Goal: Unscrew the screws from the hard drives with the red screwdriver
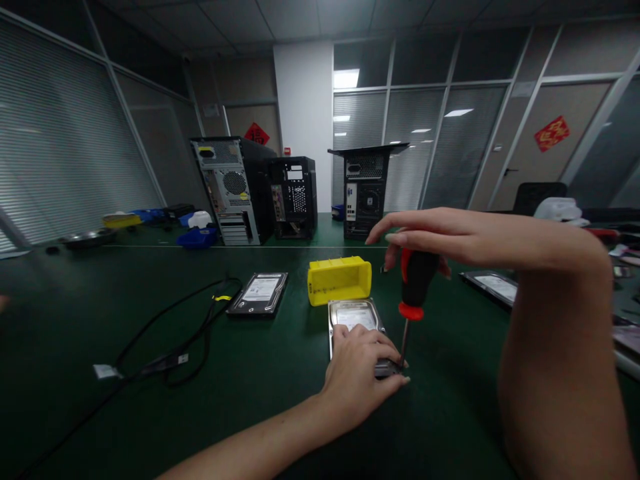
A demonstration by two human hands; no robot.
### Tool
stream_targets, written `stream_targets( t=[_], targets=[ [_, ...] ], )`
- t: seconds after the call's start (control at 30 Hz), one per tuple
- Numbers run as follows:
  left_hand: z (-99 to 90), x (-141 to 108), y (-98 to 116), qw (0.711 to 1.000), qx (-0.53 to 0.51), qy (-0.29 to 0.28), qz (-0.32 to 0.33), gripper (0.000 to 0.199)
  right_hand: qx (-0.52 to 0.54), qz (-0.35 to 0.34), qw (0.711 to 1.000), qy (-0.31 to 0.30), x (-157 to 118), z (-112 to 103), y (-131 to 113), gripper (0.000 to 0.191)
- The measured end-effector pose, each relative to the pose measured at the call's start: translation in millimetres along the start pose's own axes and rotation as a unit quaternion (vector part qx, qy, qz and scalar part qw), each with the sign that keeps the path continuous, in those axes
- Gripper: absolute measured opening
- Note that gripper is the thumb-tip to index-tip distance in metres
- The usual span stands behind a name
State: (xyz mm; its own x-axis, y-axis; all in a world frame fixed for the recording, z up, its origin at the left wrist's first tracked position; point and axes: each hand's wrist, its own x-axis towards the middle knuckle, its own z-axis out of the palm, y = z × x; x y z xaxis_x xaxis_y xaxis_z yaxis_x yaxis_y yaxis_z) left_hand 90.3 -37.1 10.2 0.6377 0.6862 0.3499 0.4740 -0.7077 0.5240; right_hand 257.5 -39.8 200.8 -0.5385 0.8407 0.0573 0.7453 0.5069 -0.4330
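A silver hard drive (353, 313) lies flat on the green table in front of me. My left hand (361, 360) grips its near end, fingers across the top and thumb along the near edge. A red and black screwdriver (418, 280) stands nearly upright, its tip at the drive's near right corner. Over the handle's top is my right hand (425, 233), palm down with fingers bent around it. The screw under the tip is too small to make out. Just behind the drive, a yellow plastic bin (340, 281) rests on its side, its opening facing me.
Another hard drive (260, 293) lies left of the bin, beside a black cable (200, 330). A further drive (493, 287) is at the right, behind my forearm. Computer cases (235, 190) stand at the back, with a blue bin (197, 238) to their left.
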Motion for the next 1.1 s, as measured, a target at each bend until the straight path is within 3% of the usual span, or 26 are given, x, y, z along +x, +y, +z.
stream_targets(
  t=[0.37,0.77,1.1],
  targets=[
    [2.4,-0.7,-3.5,1.0,-0.005,-0.004,0.0,0.016,0.005,0.026,0.999,0.026,-3.9,0.0,4.8,0.04],
    [0.1,-3.8,-5.8,1.0,-0.018,-0.004,0.013,0.018,-0.042,0.043,0.998,-0.001,-1.5,0.4,-2.4,0.03],
    [3.2,-6.0,-7.9,1.0,-0.017,0.015,0.02,0.027,-0.061,0.04,0.997,-0.022,-5.2,-1.4,2.4,0.04]
  ],
)
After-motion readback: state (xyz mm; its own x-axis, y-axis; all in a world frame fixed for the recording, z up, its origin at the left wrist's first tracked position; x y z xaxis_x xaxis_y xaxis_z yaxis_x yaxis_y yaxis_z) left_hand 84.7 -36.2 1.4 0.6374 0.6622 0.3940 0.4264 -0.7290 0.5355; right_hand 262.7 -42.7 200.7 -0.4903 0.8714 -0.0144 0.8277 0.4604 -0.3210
